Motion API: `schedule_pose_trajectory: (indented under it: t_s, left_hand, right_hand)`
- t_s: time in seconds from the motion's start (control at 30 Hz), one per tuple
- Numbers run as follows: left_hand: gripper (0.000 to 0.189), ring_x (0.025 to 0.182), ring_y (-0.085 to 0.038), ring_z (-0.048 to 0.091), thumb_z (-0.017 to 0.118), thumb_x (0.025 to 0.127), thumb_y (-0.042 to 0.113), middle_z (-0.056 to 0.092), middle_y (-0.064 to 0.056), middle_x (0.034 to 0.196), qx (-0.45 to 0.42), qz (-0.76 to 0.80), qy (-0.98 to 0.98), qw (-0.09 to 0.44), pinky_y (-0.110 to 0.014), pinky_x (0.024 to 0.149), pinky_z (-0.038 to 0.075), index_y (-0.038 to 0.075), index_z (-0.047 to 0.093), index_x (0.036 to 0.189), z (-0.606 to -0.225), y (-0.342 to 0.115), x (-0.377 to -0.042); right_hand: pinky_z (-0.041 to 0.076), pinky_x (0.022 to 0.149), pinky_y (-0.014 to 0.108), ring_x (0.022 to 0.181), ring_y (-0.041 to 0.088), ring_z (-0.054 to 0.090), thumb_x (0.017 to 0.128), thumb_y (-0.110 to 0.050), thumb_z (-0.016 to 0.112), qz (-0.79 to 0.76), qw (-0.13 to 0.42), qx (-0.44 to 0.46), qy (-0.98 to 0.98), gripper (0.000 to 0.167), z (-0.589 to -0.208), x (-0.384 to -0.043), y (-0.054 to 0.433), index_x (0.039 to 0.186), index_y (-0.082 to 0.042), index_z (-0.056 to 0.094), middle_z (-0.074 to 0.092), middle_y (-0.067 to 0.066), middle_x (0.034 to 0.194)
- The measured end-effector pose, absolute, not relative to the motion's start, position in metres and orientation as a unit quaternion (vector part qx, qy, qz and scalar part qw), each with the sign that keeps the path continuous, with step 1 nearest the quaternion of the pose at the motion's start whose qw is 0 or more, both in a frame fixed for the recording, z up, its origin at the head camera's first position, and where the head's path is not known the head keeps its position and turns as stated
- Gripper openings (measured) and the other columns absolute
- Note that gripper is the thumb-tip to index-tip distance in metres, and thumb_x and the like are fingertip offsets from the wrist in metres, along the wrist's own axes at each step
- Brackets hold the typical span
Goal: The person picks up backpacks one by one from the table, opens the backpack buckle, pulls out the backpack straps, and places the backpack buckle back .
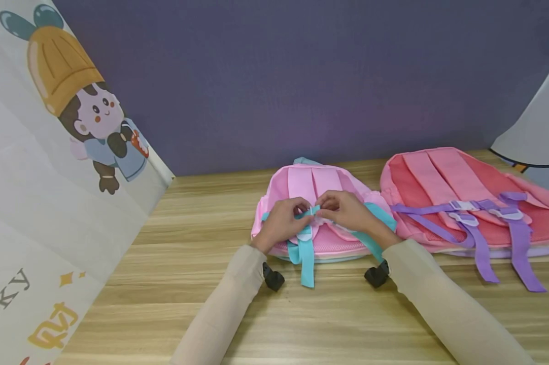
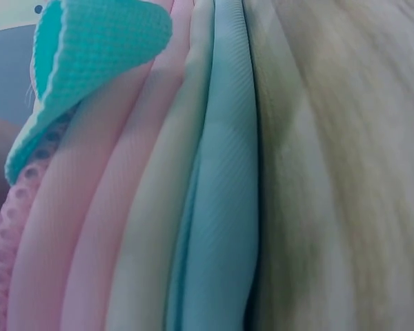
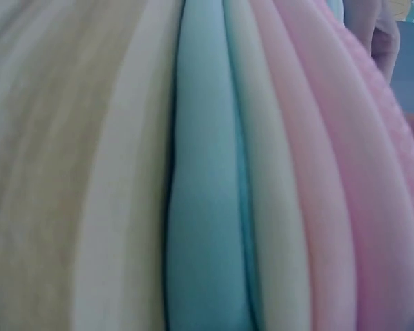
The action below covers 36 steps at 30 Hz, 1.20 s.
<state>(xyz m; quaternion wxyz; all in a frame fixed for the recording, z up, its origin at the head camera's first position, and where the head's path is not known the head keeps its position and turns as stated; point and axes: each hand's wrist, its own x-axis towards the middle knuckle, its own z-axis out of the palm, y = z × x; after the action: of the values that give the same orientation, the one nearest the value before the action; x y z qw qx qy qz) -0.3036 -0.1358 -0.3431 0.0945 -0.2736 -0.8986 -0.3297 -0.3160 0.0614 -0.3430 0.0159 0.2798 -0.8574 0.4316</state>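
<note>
Pinching with bent fingers and thumb, the left hand (image 1: 283,220) has hold of a narrow turquoise strap (image 1: 317,208) over the middle of the small pink backpack (image 1: 331,246). The right hand (image 1: 349,211), its fingers likewise bent and nearly closed, sits just to the right and seems to pinch the same strap beside a small white fitting (image 1: 311,211); the fingertips partly hide exactly what each one grips. The backpack lies on the table (image 1: 178,284) towards the far side, back panel up, its pink shoulder straps (image 1: 328,181) running to the far end and a turquoise tail (image 1: 307,266) hanging over its near edge. Just right of it lies a larger coral backpack (image 1: 397,175) with purple webbing (image 1: 521,253).

The small bag should be light and yielding: its panel is mesh, and the rounded pink, cream and pale-blue layers in the left wrist view look padded and easily dented. The strap looks like thin woven webbing, limp and likely to twist, but hardly fragile. The white buckle (image 1: 304,234) is probably stiff, smooth and a little slippery. Webbing is best held flat across its width, close beside the plastic; for lifting the bag, both shoulder straps near the far end would serve.
</note>
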Motion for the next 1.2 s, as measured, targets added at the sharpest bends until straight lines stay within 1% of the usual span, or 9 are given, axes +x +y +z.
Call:
schedule_pose_trajectory:
  t_s: [0.13,0.3,0.43,0.63,0.83,0.97,1.03,1.2]
  left_hand:
    - [0.018,0.082,-0.016,0.06,0.071,0.085,0.017,0.07,-0.006,0.09,-0.275,-0.325,-0.9,0.091,-0.023,0.074,0.048,0.005,0.068,0.099,-0.3434,-0.1355,-0.3037]
    - [0.019,0.082,-0.015,0.06,0.07,0.086,0.019,0.07,-0.006,0.091,-0.274,-0.323,-0.902,0.088,-0.023,0.074,0.049,0.005,0.068,0.1,-0.3434,-0.1346,-0.3033]
    - [0.019,0.082,-0.016,0.061,0.07,0.086,0.018,0.07,-0.006,0.091,-0.277,-0.326,-0.899,0.09,-0.023,0.075,0.049,0.004,0.068,0.099,-0.343,-0.1346,-0.303]
    - [0.019,0.084,-0.017,0.061,0.071,0.084,0.015,0.07,-0.007,0.092,-0.272,-0.334,-0.898,0.091,-0.025,0.076,0.049,0.004,0.069,0.099,-0.3433,-0.1354,-0.3035]
    - [0.02,0.087,-0.017,0.062,0.072,0.084,0.016,0.071,-0.007,0.095,-0.271,-0.333,-0.898,0.093,-0.028,0.08,0.05,0.004,0.069,0.1,-0.3421,-0.1361,-0.3027]
    - [0.021,0.09,-0.019,0.062,0.072,0.083,0.016,0.071,-0.008,0.097,-0.27,-0.331,-0.899,0.093,-0.031,0.082,0.05,0.004,0.069,0.1,-0.3426,-0.1366,-0.3029]
    - [0.022,0.09,-0.019,0.062,0.072,0.083,0.017,0.071,-0.008,0.097,-0.269,-0.33,-0.9,0.094,-0.031,0.083,0.05,0.004,0.07,0.1,-0.3433,-0.1367,-0.3035]
    - [0.022,0.09,-0.018,0.061,0.072,0.084,0.019,0.071,-0.007,0.097,-0.269,-0.326,-0.901,0.098,-0.03,0.082,0.049,0.004,0.069,0.1,-0.3446,-0.1369,-0.3048]
  right_hand:
    - [0.052,0.089,0.047,0.098,0.031,0.066,0.088,-0.009,0.067,0.435,0.016,0.291,-0.852,0.015,-0.3431,-0.3156,0.0616,0.101,-0.002,0.062,0.069,0.015,0.099]
    - [0.053,0.087,0.044,0.095,0.027,0.065,0.086,-0.01,0.069,0.436,0.022,0.299,-0.848,0.02,-0.3431,-0.314,0.0599,0.104,-0.005,0.062,0.068,0.012,0.099]
    - [0.053,0.087,0.043,0.094,0.025,0.065,0.087,-0.011,0.068,0.43,0.031,0.3,-0.851,0.016,-0.3436,-0.3135,0.0596,0.101,-0.007,0.063,0.067,0.009,0.098]
    - [0.053,0.085,0.044,0.091,0.024,0.065,0.087,-0.01,0.067,0.422,0.037,0.298,-0.855,0.01,-0.3435,-0.3143,0.0596,0.096,-0.007,0.062,0.068,0.009,0.094]
    - [0.053,0.083,0.042,0.089,0.023,0.064,0.088,-0.006,0.066,0.426,0.029,0.292,-0.855,0.009,-0.3433,-0.3145,0.0596,0.095,-0.006,0.061,0.068,0.01,0.093]
    - [0.053,0.081,0.039,0.088,0.023,0.064,0.088,-0.005,0.065,0.428,0.03,0.296,-0.853,0.008,-0.3444,-0.3148,0.0596,0.094,-0.005,0.059,0.067,0.011,0.092]
    - [0.052,0.08,0.038,0.089,0.023,0.063,0.088,-0.006,0.065,0.429,0.03,0.298,-0.852,0.011,-0.3451,-0.3153,0.0599,0.096,-0.004,0.059,0.067,0.011,0.092]
    - [0.053,0.082,0.039,0.09,0.022,0.062,0.085,-0.012,0.071,0.416,0.035,0.305,-0.856,0.025,-0.3452,-0.3161,0.0593,0.106,-0.006,0.06,0.067,0.01,0.099]
